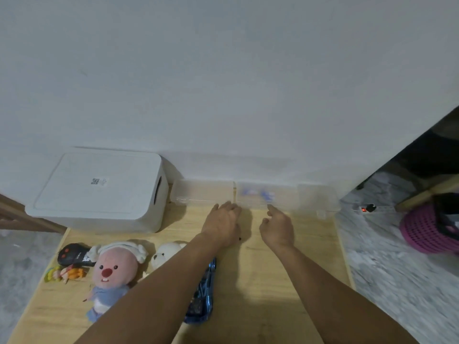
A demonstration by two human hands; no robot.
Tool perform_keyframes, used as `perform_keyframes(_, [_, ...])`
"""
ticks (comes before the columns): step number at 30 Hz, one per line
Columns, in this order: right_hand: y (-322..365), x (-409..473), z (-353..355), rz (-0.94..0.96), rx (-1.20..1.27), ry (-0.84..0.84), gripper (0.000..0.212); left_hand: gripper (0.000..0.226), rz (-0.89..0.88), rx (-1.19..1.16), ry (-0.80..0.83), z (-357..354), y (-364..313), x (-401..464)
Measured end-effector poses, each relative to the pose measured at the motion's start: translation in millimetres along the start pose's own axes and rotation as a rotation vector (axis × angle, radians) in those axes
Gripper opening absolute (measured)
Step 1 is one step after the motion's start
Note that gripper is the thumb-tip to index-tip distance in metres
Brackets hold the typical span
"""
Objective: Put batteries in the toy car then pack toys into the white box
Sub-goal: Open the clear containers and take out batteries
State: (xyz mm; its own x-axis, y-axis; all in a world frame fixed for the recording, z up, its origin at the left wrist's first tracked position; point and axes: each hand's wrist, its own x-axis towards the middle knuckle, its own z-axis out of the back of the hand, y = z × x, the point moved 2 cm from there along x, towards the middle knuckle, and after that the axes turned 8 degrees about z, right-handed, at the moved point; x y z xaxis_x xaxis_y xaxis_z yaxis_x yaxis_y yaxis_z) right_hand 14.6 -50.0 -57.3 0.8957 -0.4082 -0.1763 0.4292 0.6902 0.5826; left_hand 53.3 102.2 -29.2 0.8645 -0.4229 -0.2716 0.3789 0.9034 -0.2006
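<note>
forearms stretch out over the wooden table (273, 281), both reaching toward the far edge by the wall. landmark here is the clear plastic organiser box (253, 194), lying along that far edge. left hand (221, 223) is flat, palm down, fingers straight, tips right at the near rim of the organiser box; contact looks likely but blur makes it hard to call. right hand (278, 228) sits just right of it, index finger pointing at the organiser box, other fingers loosely curled, holding nothing.

progress looks early, by my read. blue toy car (202, 294) lies well nearer than the organiser box, partly hidden under the left forearm, and nothing shows batteries going in yet. blurry blue shapes inside the organiser box may be the batteries, can't say for sure. white box (99, 189) stands left of the organiser box with its lid on, so no packing has begun. pink plush (113, 271), small white bear plush (166, 253), black remote controller (72, 254) and a little colourful figure (65, 273) all wait nearer than the white box, out on the table.
</note>
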Motion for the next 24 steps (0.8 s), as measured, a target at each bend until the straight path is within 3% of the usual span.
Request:
perform_keyframes(10, [-2.5,15.4,30.2,0.253,-0.105,-0.048,0.065,0.076,0.063,0.177,0.104,-6.3,-22.0,11.9])
perform_keyframes(19, [-6.8,42.0,40.5,0.364,-0.192,0.014,0.051,0.087,0.129,0.188,0.117,-8.3,-19.1,24.6])
perform_keyframes(24, [-7.4,55.7,33.3,0.365,-0.252,0.121,0.043,0.086,0.155,0.120,0.025,-6.6,-12.8,38.0])
